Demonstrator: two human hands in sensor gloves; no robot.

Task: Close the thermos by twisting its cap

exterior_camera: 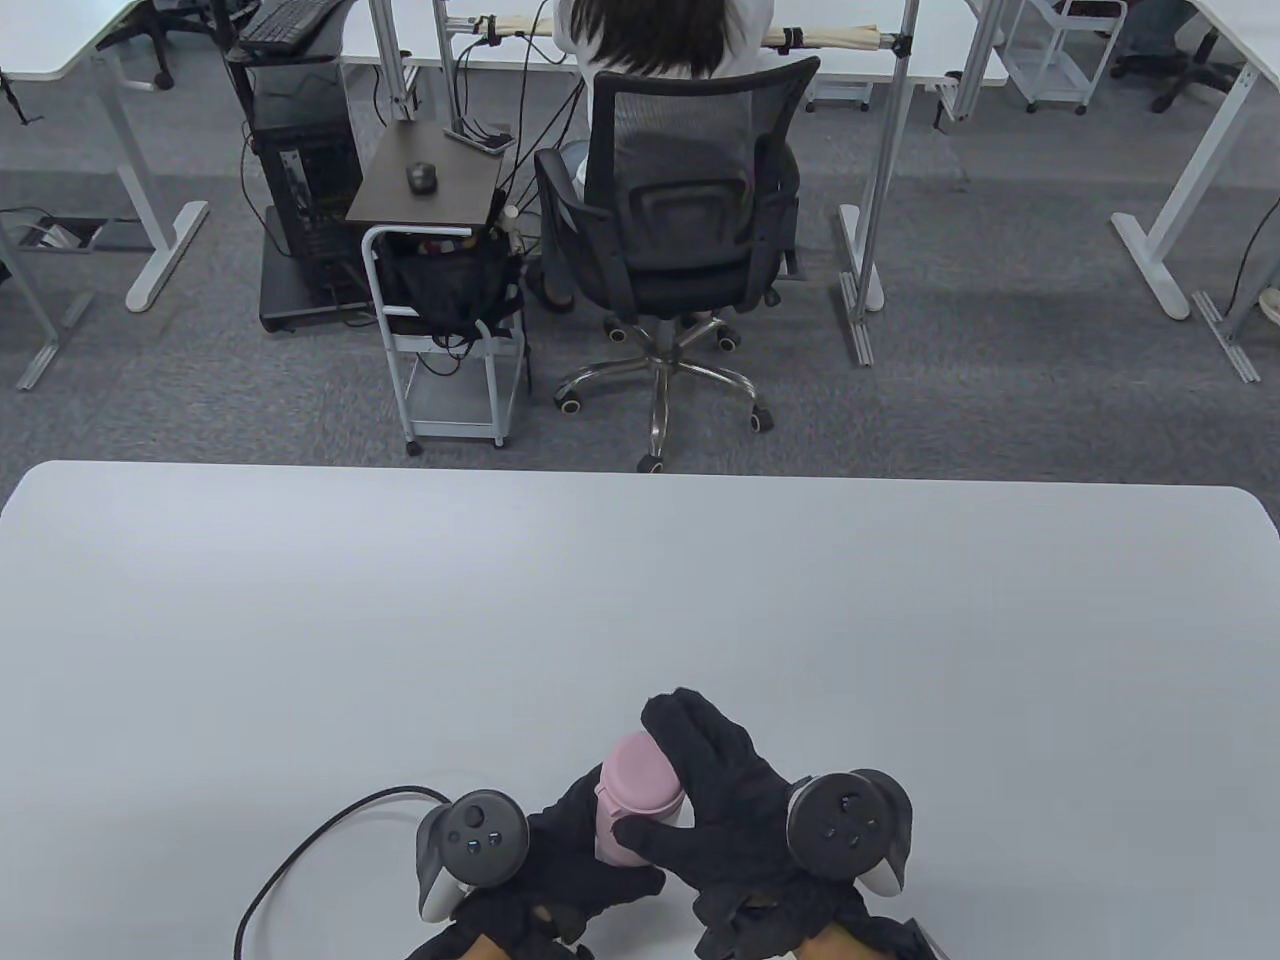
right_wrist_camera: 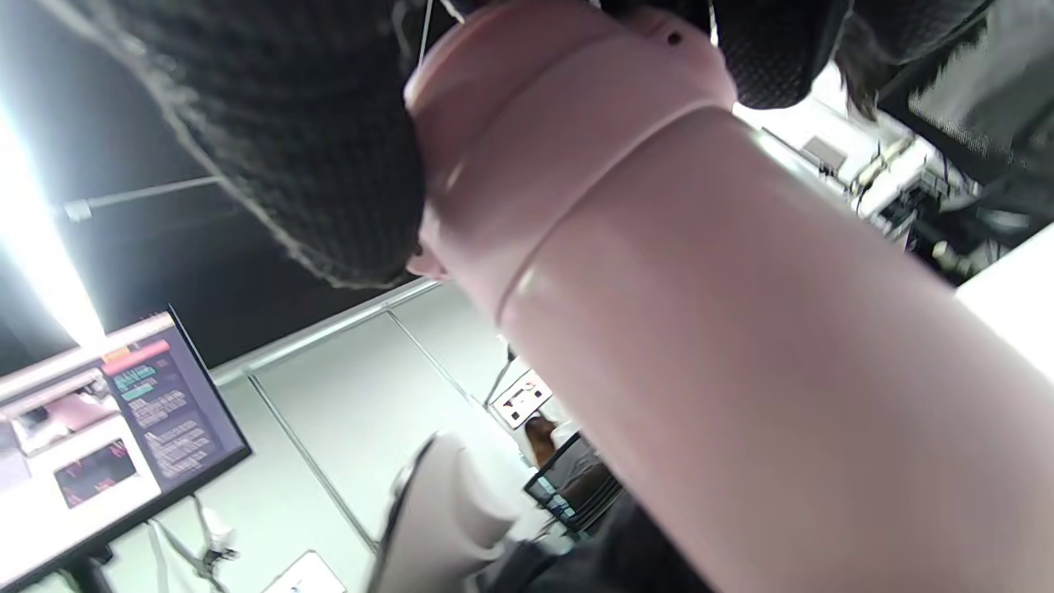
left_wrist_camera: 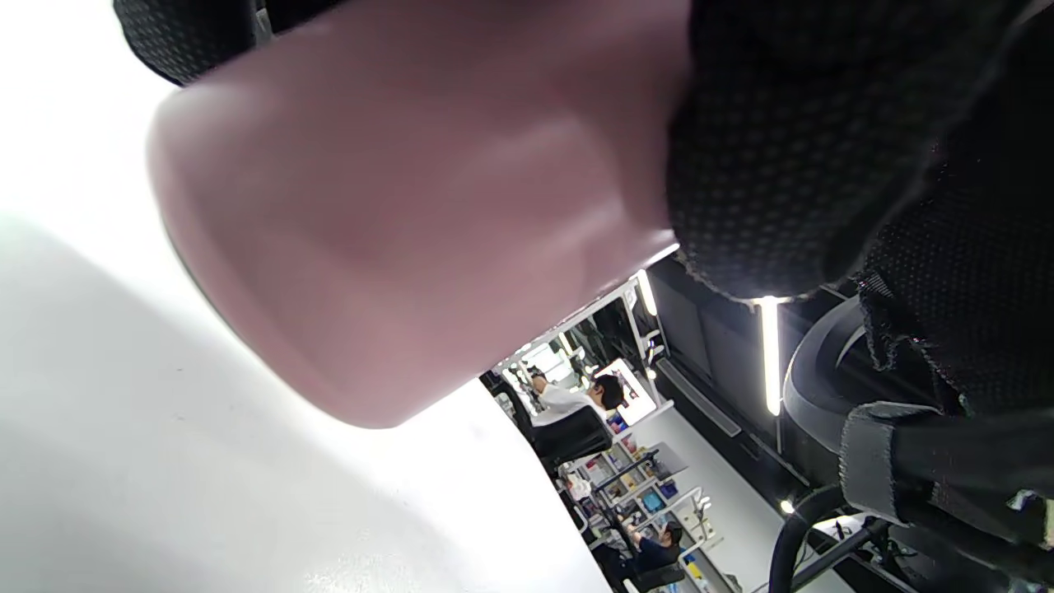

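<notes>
A pink thermos (exterior_camera: 622, 835) stands near the table's front edge at the centre, between both gloved hands. My left hand (exterior_camera: 565, 850) grips its lower body from the left. My right hand (exterior_camera: 700, 780) wraps the pink cap (exterior_camera: 643, 772), thumb across the near side and fingers over the far side. In the left wrist view the thermos body (left_wrist_camera: 395, 214) fills the frame with a gloved finger (left_wrist_camera: 782, 156) curled on it. The right wrist view shows the cap (right_wrist_camera: 560, 107) seated on the body (right_wrist_camera: 741, 379), with a gloved finger (right_wrist_camera: 280, 140) against the cap.
A black cable (exterior_camera: 300, 865) loops over the white table (exterior_camera: 300, 620) left of my left hand. Beyond the table's far edge a person sits in a black office chair (exterior_camera: 690, 210), next to a small white cart (exterior_camera: 450, 330).
</notes>
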